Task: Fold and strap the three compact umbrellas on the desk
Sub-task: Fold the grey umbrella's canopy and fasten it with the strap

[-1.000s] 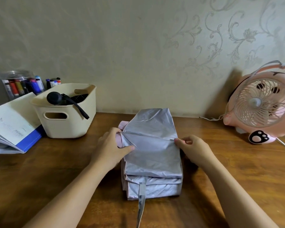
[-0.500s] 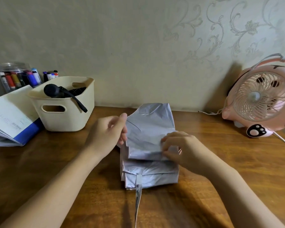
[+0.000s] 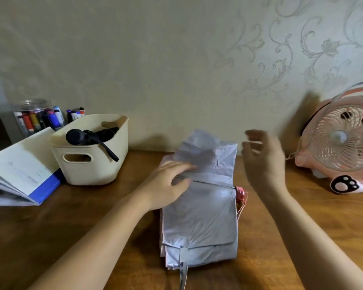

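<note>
Centre frame, I see the left hand (image 3: 168,185) flat on the silver umbrella (image 3: 199,216), fingers spread, gripping nothing. Right hand (image 3: 262,162) hovers upper right of it, blurred, fingers loosely apart, empty.

Silver, cream, pink and brown

Silver-grey umbrella (image 3: 199,216) with pink edging at centre frame on the brown wood-grain desk (image 3: 50,231); cream basket (image 3: 88,164) holding a black umbrella (image 3: 90,137) upper left; pink fan (image 3: 342,141) with black-and-pink paw print at right; beige wall (image 3: 155,49) with scroll pattern.

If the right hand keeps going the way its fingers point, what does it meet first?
The right hand is raised, fingers curled leftward; it would probably meet the upturned flap of the silver umbrella first, though depth is unclear.
</note>
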